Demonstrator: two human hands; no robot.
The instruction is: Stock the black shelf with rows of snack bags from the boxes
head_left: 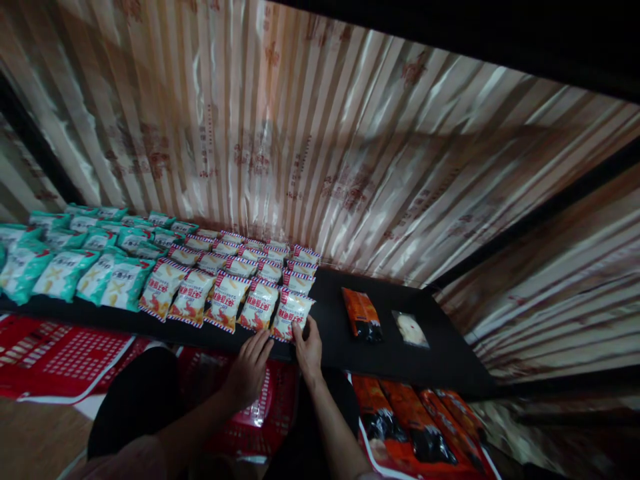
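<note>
Several rows of white snack bags with red and blue striped edges lie on a black shelf [400, 363]. My right hand [308, 343] is at the lower right corner of the front row's rightmost bag [291, 312], thumb on its front and fingers at its right edge. My left hand [253, 363] rests its fingertips at the bottom edge of the neighbouring bag [259, 305], close to the gap between the two. Its fingers lie side by side, and nothing shows in its palm.
Teal and white bags [65, 273] fill the shelf's left part. An orange packet [361, 313] and a clear packet [411, 330] lie to the right. Below are red baskets [95, 350], and one at the right holds orange packets [415, 420]. A striped plastic sheet [280, 133] hangs behind.
</note>
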